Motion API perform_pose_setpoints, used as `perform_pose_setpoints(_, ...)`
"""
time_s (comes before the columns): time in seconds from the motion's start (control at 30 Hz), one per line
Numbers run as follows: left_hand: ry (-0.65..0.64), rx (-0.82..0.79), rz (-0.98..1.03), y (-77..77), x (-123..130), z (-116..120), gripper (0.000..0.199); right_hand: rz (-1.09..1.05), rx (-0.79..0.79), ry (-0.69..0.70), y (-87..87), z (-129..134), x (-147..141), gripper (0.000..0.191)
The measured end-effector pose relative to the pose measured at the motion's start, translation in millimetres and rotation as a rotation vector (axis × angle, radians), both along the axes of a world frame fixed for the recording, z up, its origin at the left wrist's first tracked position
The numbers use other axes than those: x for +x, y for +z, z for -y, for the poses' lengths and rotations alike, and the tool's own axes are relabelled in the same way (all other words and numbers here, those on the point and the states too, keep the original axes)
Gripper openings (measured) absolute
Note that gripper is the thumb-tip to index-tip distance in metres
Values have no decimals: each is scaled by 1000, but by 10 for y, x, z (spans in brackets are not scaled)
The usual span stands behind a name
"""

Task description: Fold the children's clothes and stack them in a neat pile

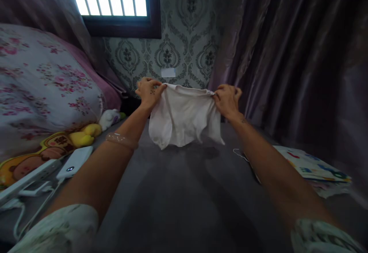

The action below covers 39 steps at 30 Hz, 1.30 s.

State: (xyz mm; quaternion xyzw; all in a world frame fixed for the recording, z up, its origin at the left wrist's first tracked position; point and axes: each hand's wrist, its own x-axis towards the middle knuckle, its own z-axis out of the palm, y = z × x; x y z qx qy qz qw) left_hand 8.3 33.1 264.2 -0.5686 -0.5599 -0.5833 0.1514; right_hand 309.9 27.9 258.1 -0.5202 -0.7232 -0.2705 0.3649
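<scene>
A small white shirt (185,115) hangs spread between my two hands above the grey bed surface. My left hand (150,91) pinches its upper left corner between thumb and fingers. At the upper right corner, my right hand (228,99) grips the cloth the same way. The neckline runs along the top between the hands, and a sleeve-like flap droops on each side. The lower hem is uneven and slightly blurred. A translucent bangle (121,140) circles my left forearm.
Folded printed cloths (312,165) lie at the right. On the left are a power strip (31,178), a white power bank (75,161) with cables, plush toys (84,135) and flowered bedding (48,80). A patterned wall (188,50) and curtains (276,53) stand behind.
</scene>
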Motion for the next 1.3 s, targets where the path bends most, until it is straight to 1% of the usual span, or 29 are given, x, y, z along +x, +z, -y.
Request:
perform_pose_setpoints(0.07,5,13,-9,22,-3,-7,27,7,-3,-27,-8,6,-12,30)
perform_pose_setpoints(0.17,-70,-44,-96,53,-7,-6,28,70,-35,-3,-56,-5,-13,28)
perform_pose_setpoints(0.27,-133,-94,-118,71,-12,4,28,4,36,-40,-109,-20,-10,31)
perform_pose_setpoints(0.37,-110,-97,-81,96,5,46,28,-46,48,-66,-108,-9,-18,33)
perform_pose_setpoints(0.43,-84,-73,-78,119,33,95,27,-57,47,-74,-74,8,-26,34)
perform_pose_setpoints(0.53,-39,66,-98,128,68,163,26,-90,95,-90,-36,19,-31,35)
perform_pose_setpoints(0.6,-75,81,-176,97,69,178,26,-49,84,-78,-52,8,-24,35)
perform_pose_setpoints(0.67,-146,5,-245,43,51,166,26,26,42,-46,-101,-15,-11,34)
perform_pose_setpoints(0.7,-165,-37,-249,13,37,153,26,46,32,-35,-128,-27,-3,33)
perform_pose_setpoints(0.83,-125,-103,-132,-52,-8,91,27,-11,63,-44,-179,-65,5,35)
perform_pose_setpoints(0.97,-198,-164,-77,-34,-9,34,29,-78,-7,-53,-116,-83,-31,38)
perform_pose_setpoints(1.07,-231,-151,-50,-41,0,-4,29,-137,-59,-43,-78,-86,-60,40)
perform_pose_setpoints(1.13,-234,-136,-35,-69,5,-18,28,-173,-62,-29,-80,-86,-70,41)
perform_pose_setpoints(1.3,-240,-105,-9,-154,45,30,30,-206,26,10,-144,-87,-61,44)
